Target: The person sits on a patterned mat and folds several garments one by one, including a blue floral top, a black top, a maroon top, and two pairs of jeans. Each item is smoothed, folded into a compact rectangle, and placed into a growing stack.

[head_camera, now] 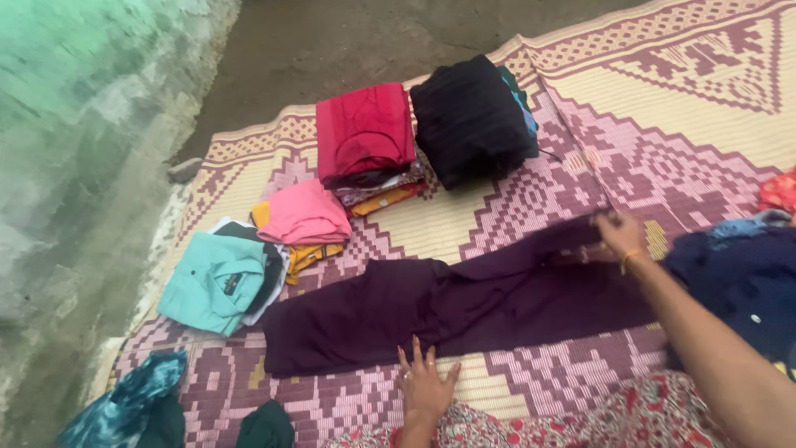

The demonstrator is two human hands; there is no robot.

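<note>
Nearest the camera, a red floral-printed cloth (pixel 630 415) covered the person's lap at the bottom edge. Just beyond it the left hand (pixel 425 383) lay flat with fingers spread wide, pressing on the near edge of a dark purple garment (pixel 431 311) and gripping nothing. That garment stretched across the woven mat (pixel 688 99), patterned in pink and cream, from its wider end at the left to a narrower end at the right. There the right hand (pixel 618 235), with a thin bangle at the wrist, was closed on the far right end of the purple cloth, pinching it. Beside that arm, at the right edge, sat a heap of dark blue clothing (pixel 738 286). At the lower left lay a crumpled teal patterned cloth (pixel 124 402). Farther out came folded piles: a light turquoise shirt (pixel 211 282), then a pink folded piece (pixel 303 214) on yellow ones, then a red stack (pixel 365 133), and a black folded bundle (pixel 473 116) farthest away. Bare ground (pixel 332 41) lay beyond the mat.
</note>
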